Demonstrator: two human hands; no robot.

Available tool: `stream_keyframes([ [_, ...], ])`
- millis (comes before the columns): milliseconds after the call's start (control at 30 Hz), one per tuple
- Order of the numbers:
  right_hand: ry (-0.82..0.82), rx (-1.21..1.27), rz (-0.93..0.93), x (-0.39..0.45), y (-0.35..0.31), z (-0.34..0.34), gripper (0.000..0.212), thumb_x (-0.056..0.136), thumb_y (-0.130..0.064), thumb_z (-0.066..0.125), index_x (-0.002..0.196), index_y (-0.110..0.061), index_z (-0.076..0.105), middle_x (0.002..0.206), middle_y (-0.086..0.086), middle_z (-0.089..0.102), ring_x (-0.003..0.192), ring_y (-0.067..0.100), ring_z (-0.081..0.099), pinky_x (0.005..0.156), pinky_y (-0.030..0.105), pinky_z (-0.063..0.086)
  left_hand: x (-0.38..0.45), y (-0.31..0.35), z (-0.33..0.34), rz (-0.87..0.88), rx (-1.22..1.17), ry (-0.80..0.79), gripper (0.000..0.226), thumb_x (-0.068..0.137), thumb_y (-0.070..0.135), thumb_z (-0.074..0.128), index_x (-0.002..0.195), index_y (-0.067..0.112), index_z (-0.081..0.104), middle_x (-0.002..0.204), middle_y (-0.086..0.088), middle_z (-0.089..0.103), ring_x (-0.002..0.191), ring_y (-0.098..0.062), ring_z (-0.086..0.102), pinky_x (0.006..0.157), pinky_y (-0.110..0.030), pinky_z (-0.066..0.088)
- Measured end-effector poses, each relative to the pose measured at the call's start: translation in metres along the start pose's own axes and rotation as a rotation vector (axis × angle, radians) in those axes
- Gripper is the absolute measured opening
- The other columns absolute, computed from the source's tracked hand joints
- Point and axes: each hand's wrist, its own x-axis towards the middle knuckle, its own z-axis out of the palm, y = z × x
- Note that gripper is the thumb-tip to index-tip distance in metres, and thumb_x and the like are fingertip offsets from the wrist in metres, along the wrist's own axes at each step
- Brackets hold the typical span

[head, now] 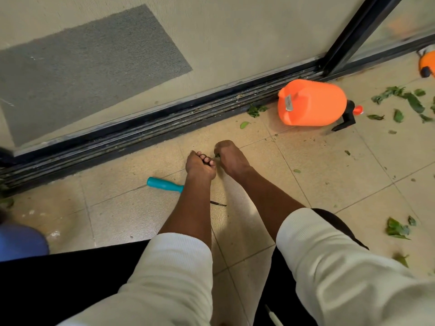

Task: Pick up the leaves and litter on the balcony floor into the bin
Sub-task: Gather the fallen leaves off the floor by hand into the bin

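Note:
My two hands meet low over the tiled balcony floor [306, 175]. My right hand [231, 158] pinches a small green leaf [217, 156] at its fingertips. My left hand [200, 164] is right beside it with its fingers curled into the palm; nothing shows inside it. More green leaves lie scattered at the right [400, 97], in a clump by my right knee [397, 229], and against the door track [256, 110]. A single leaf [244, 124] lies in front of the track. I cannot pick out a bin with certainty.
An orange spray bottle [310, 102] lies on its side by the black sliding-door track [164, 128]. A teal-handled screwdriver [164, 184] lies under my left forearm. A blue object [21, 241] sits at the lower left, and another orange item [427, 64] at the far right edge.

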Motion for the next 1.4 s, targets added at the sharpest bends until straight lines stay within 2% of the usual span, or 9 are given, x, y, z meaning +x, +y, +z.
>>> stream_keyframes([
  [67, 0.025, 0.007, 0.055, 0.000, 0.005, 0.000, 0.025, 0.085, 0.006, 0.053, 0.103, -0.002, 0.068, 0.106, 0.016, 0.061, 0.103, 0.032, 0.054, 0.079, 0.036, 0.046, -0.001, -0.001, 0.004, -0.006, 0.007, -0.003, 0.039, 0.104, 0.029, 0.035, 0.066, 0.019, 0.041, 0.053, 0.005, 0.032, 0.045, -0.010, 0.027, 0.045, -0.023, 0.023],
  [167, 0.046, 0.044, 0.177, 0.006, 0.010, -0.007, 0.033, 0.083, 0.012, 0.052, 0.113, 0.000, 0.061, 0.109, 0.020, 0.060, 0.101, 0.034, 0.055, 0.074, 0.034, 0.042, -0.001, -0.001, 0.012, -0.008, 0.012, -0.019, 0.041, 0.104, 0.030, 0.034, 0.065, 0.019, 0.041, 0.049, 0.006, 0.033, 0.043, -0.010, 0.027, 0.044, -0.023, 0.023],
  [333, -0.009, 0.056, 0.331, 0.017, 0.019, -0.018, 0.031, 0.090, 0.005, 0.052, 0.120, 0.000, 0.059, 0.121, 0.022, 0.054, 0.113, 0.036, 0.052, 0.091, 0.039, 0.047, 0.000, 0.001, 0.027, -0.019, 0.014, -0.041, 0.042, 0.105, 0.032, 0.036, 0.065, 0.019, 0.042, 0.047, 0.006, 0.034, 0.042, -0.010, 0.028, 0.041, -0.021, 0.023],
  [500, 0.096, 0.089, 0.364, 0.040, 0.040, -0.041, 0.043, 0.088, 0.008, 0.054, 0.130, -0.001, 0.052, 0.128, 0.022, 0.050, 0.117, 0.037, 0.051, 0.096, 0.040, 0.046, 0.004, -0.003, 0.042, -0.037, 0.012, -0.076, 0.042, 0.105, 0.034, 0.037, 0.066, 0.019, 0.043, 0.048, 0.005, 0.034, 0.041, -0.010, 0.028, 0.041, -0.022, 0.024],
  [600, 0.060, 0.088, 0.364, 0.054, 0.061, -0.049, 0.048, 0.089, 0.007, 0.054, 0.136, -0.002, 0.050, 0.137, 0.024, 0.044, 0.120, 0.038, 0.052, 0.102, 0.041, 0.045, 0.008, -0.004, 0.045, -0.050, 0.024, -0.077, 0.042, 0.105, 0.033, 0.037, 0.066, 0.019, 0.043, 0.049, 0.005, 0.035, 0.042, -0.011, 0.028, 0.041, -0.022, 0.024],
  [733, -0.073, 0.036, 0.391, 0.058, 0.076, -0.046, 0.031, 0.091, 0.002, 0.055, 0.120, -0.004, 0.063, 0.138, 0.022, 0.038, 0.107, 0.037, 0.060, 0.097, 0.037, 0.050, 0.011, -0.006, 0.048, -0.058, 0.038, -0.058, 0.043, 0.105, 0.034, 0.037, 0.065, 0.018, 0.043, 0.050, 0.005, 0.035, 0.044, -0.011, 0.028, 0.043, -0.024, 0.024],
  [1067, 0.065, 0.058, 0.300, 0.039, 0.080, -0.047, 0.019, 0.087, 0.004, 0.051, 0.100, 0.000, 0.065, 0.105, 0.020, 0.062, 0.097, 0.035, 0.058, 0.077, 0.036, 0.044, 0.007, -0.010, 0.077, -0.074, 0.063, -0.101, 0.044, 0.105, 0.034, 0.039, 0.064, 0.018, 0.043, 0.046, 0.005, 0.035, 0.040, -0.011, 0.028, 0.042, -0.023, 0.024],
  [1267, 0.337, 0.375, 0.598, 0.065, 0.091, -0.063, 0.024, 0.076, 0.011, 0.054, 0.092, -0.001, 0.069, 0.089, 0.014, 0.063, 0.086, 0.028, 0.058, 0.072, 0.030, 0.043, 0.015, -0.004, 0.085, -0.061, 0.031, -0.135, 0.044, 0.105, 0.034, 0.039, 0.064, 0.018, 0.044, 0.044, 0.005, 0.036, 0.037, -0.010, 0.029, 0.042, -0.022, 0.024],
  [1400, 0.283, 0.450, 0.712, 0.092, 0.103, -0.060, 0.020, 0.072, 0.003, 0.067, 0.088, -0.007, 0.074, 0.098, 0.017, 0.070, 0.098, 0.034, 0.063, 0.086, 0.038, 0.053, 0.021, -0.005, 0.081, -0.072, 0.030, -0.126, 0.043, 0.105, 0.033, 0.038, 0.065, 0.018, 0.043, 0.046, 0.005, 0.036, 0.039, -0.010, 0.029, 0.041, -0.021, 0.024],
])
